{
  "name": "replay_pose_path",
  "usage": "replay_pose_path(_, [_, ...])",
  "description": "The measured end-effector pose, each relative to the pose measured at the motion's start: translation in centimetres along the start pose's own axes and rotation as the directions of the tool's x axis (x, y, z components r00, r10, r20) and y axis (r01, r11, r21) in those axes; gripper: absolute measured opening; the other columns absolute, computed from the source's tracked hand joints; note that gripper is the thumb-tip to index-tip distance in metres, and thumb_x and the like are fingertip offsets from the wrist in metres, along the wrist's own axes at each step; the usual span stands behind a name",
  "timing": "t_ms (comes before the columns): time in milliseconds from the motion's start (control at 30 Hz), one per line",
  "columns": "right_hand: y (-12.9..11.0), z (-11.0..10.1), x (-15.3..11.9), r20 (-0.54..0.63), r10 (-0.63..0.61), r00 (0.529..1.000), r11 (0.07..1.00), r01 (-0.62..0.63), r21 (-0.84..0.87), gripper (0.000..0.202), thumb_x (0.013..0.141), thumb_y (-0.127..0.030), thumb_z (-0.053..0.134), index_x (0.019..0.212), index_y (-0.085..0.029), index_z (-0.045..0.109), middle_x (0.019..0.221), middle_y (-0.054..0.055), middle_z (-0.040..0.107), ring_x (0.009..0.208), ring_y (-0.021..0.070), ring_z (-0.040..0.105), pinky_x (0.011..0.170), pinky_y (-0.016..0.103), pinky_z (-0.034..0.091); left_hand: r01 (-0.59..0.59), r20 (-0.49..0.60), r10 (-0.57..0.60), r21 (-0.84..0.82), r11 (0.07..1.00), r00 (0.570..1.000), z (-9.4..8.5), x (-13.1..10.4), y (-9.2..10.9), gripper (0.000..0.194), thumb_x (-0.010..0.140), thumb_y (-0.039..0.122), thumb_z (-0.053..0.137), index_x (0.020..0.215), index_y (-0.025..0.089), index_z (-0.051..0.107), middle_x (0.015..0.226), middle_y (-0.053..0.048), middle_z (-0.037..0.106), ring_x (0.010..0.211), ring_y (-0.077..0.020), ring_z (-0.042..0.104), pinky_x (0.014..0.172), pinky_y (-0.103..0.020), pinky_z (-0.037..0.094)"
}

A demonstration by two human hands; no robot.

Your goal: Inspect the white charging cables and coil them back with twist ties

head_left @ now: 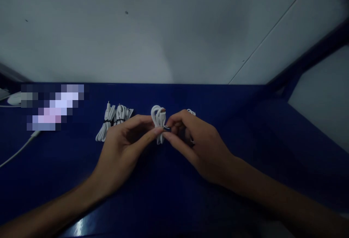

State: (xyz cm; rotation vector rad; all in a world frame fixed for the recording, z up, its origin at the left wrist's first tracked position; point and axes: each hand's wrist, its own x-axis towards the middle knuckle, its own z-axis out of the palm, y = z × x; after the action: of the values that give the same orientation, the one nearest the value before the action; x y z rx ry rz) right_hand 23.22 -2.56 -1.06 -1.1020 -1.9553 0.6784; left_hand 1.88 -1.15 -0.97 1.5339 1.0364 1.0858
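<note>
While your left hand [120, 150] pinches the white cable bundle [158, 116], your right hand [203, 143] is at its side, working a dark tie [167, 129]. Left fingers are closed: thumb at the front of the bundle, index finger behind it. Right fingers are bent in, thumb and index closed on the tie; the other right fingers are curled and partly hidden.

The bundle is roughly upright between your hands, around the middle of the view, in front of the blue table [163, 198]. Its loops stick up above your left thumb, a white plug end sits on the side toward your right hand, and the lower loops hang below your thumb. Can't tell whether its lower end touches the table.

To the left of the held bundle, near your left hand, you've got a group of coiled white cables [109, 118] lying on the table. Black ties show around them; your left hand hides part of the group, so no firm count. Another white coil [191, 112] shows just past your right hand, mostly covered by it.

Far left: a pixelated bright object [58, 107] with a white cord [20, 154] leading off toward the left edge. Next to it, a rounded white object [14, 99], partly masked. Pale panel [136, 41] stands behind the table.
</note>
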Motion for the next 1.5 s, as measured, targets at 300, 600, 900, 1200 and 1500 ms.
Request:
replay_pose_path(300, [1.5,0.3,0.2,0.002,-0.343,0.940,0.852,0.312,-0.421,0.021,0.119,-0.015,0.049,0.104,-0.015,0.064,0.088,0.004,0.065,0.068,0.0139,0.057,0.054,0.028,0.043,0.340,0.216,-0.292,-0.236,0.910,0.932,-0.5,0.0,-0.6,0.004,0.099,0.026,0.084,0.096,0.023,0.085,0.089,-0.001,0.080,0.084,-0.0156,0.076,0.080,-0.023,0.061])
replay_pose_path(600, [0.3,0.4,-0.2,0.029,0.028,0.999,0.998,-0.026,-0.064,0.017,0.117,-0.022,0.051,0.102,-0.021,0.059,0.086,0.000,0.062,0.066,0.0128,0.054,0.056,0.027,0.043,0.034,0.111,-0.043,0.084,0.996,0.993,-0.4,-0.1,0.0,0.005,0.100,0.030,0.085,0.099,0.025,0.083,0.093,0.000,0.084,0.089,-0.0188,0.080,0.081,-0.026,0.062])
replay_pose_path(900, [-0.5,-0.8,0.2,0.513,0.374,0.772,0.415,-0.634,0.652,0.030,0.111,-0.044,0.068,0.094,-0.020,0.062,0.073,-0.006,0.061,0.050,0.0057,0.047,0.048,0.021,0.036,-0.655,0.352,0.602,0.637,0.407,0.717,-1.2,-0.8,-0.7,0.027,0.108,0.009,0.068,0.132,0.019,0.074,0.119,-0.011,0.084,0.116,-0.0258,0.079,0.108,-0.039,0.060])
replay_pose_path(1200, [-1.1,-0.6,-0.1,0.058,0.284,0.957,0.893,-0.286,0.349,0.017,0.115,-0.036,0.063,0.108,-0.022,0.072,0.082,-0.002,0.068,0.064,0.0114,0.062,0.054,0.024,0.050,-0.236,0.060,0.231,0.384,0.892,0.971,-0.9,-0.1,-0.2,0.013,0.106,0.033,0.078,0.119,0.032,0.081,0.112,0.001,0.086,0.099,-0.0219,0.082,0.090,-0.033,0.063])
replay_pose_path(1500, [0.1,0.4,-0.3,-0.161,-0.192,0.968,0.972,0.164,-0.170,0.008,0.110,-0.015,0.068,0.113,-0.023,0.067,0.099,0.001,0.074,0.076,0.0148,0.067,0.069,0.031,0.057,-0.117,0.031,0.114,0.110,0.987,0.993,-0.6,-0.3,-0.2,0.010,0.102,0.028,0.084,0.111,0.034,0.083,0.109,0.005,0.083,0.103,-0.0162,0.078,0.099,-0.027,0.060])
